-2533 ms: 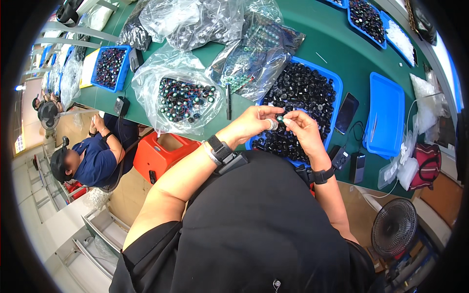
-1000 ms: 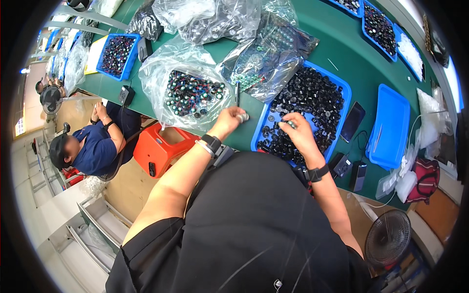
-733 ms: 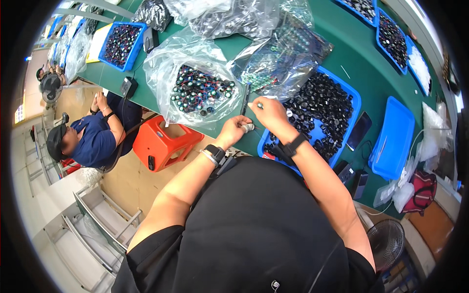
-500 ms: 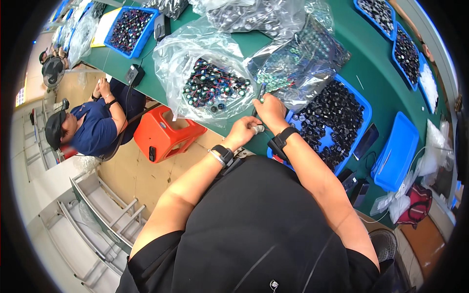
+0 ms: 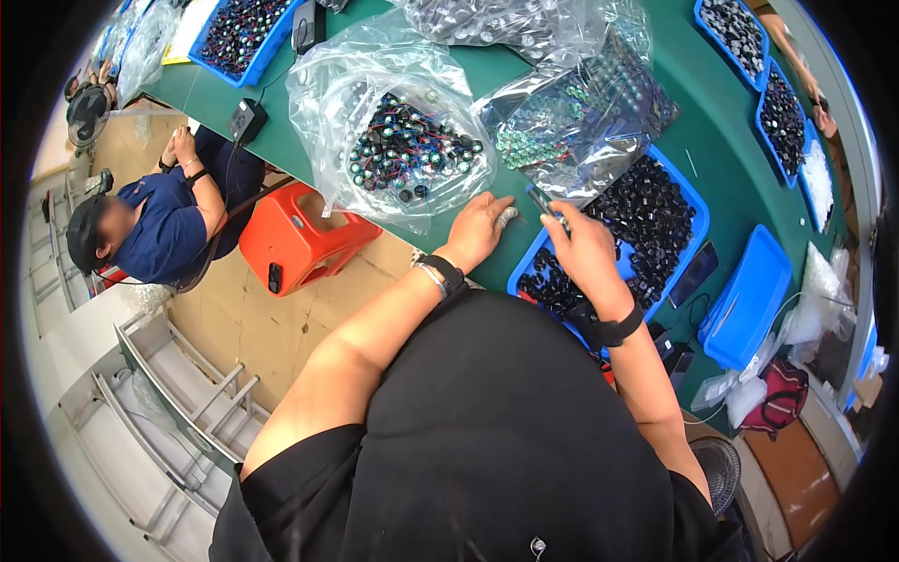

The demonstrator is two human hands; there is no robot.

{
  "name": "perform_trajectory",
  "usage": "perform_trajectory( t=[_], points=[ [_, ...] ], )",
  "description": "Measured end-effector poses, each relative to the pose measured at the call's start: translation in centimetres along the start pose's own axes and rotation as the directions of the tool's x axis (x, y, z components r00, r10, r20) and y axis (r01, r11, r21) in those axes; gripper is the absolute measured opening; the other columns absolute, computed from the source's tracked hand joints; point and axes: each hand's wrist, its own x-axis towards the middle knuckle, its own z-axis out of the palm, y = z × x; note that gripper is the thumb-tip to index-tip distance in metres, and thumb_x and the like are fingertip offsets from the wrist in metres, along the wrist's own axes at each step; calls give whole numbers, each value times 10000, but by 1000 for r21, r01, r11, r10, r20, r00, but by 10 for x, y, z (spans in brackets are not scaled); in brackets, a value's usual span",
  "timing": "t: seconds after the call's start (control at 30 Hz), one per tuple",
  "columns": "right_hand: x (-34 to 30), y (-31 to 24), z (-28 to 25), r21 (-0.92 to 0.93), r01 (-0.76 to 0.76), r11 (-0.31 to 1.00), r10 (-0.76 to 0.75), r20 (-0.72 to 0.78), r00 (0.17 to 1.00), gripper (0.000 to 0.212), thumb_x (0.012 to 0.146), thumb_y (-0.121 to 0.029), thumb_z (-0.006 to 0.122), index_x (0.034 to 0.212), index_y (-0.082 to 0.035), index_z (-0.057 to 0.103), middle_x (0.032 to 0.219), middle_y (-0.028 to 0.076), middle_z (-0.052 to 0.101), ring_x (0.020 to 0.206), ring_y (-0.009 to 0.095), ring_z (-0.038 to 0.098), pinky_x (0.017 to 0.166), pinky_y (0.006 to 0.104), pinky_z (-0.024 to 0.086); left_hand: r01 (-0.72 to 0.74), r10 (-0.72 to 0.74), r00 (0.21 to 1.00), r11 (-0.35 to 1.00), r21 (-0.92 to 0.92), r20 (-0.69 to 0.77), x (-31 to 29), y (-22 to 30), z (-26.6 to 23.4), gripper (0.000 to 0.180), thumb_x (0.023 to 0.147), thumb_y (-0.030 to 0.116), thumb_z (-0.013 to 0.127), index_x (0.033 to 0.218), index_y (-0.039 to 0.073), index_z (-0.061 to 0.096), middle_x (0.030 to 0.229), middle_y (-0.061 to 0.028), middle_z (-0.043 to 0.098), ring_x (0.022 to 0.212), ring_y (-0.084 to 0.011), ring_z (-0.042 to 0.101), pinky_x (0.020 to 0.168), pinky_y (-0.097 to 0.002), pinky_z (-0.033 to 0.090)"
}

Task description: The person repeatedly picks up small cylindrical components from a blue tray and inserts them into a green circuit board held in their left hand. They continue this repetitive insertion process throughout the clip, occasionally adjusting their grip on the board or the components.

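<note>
My right hand point(image 5: 588, 245) grips a slim dark pen-like tool point(image 5: 543, 202), its exact kind unclear, above the near-left corner of a blue tray point(image 5: 700, 220) holding many small black round parts point(image 5: 646, 211). Beside the clear plastic bag, my left hand point(image 5: 476, 231) rests low over the green table, fingers stretched out and nothing visible in them. A pale wrap point(image 5: 507, 216) covers one of its digits. Inside the clear bag point(image 5: 323, 140) lie small round components with red and blue wires point(image 5: 412, 150).
Bags of parts point(image 5: 581, 122) lie beyond my hands. An empty-looking blue tray point(image 5: 749, 300), a phone point(image 5: 693, 273) and filled blue trays point(image 5: 782, 112) are at right. A seated person point(image 5: 169, 220) and an orange stool point(image 5: 300, 234) are at left.
My right hand has moved right and nearer, carrying the tool away from my left hand over the tray. My left hand has shifted slightly farther and its fingers have straightened.
</note>
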Motion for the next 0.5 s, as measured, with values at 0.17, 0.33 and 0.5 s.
perform_trajectory(
  t=[0.17,0.33,0.5],
  points=[
    [-10,0,13,-180,70,981,-60,59,996,189,848,-209,582,983,-79,602,736,125,641,648,318,628,603,425,487,19,-21,1000,995,-101,-23,-6,-7,-2,411,817,29,579,1223,81,532,988,-125,537,865,-267,569,787,-353,462],
    [-5,-5,27,-214,111,971,-92,99,991,160,822,-185,586,935,-73,603,698,117,620,636,300,621,592,413,482,65,-59,996,994,-86,63,-5,4,-8,412,753,17,621,1157,78,569,955,-108,532,890,-284,553,785,-368,462],
    [0,-3,36,-267,163,950,-136,117,984,138,809,-172,583,876,-52,595,663,109,603,622,282,615,580,408,470,60,-58,998,996,-60,25,-1,2,-2,361,733,22,631,1084,95,595,923,-97,524,904,-290,551,784,-378,461]
  ],
)
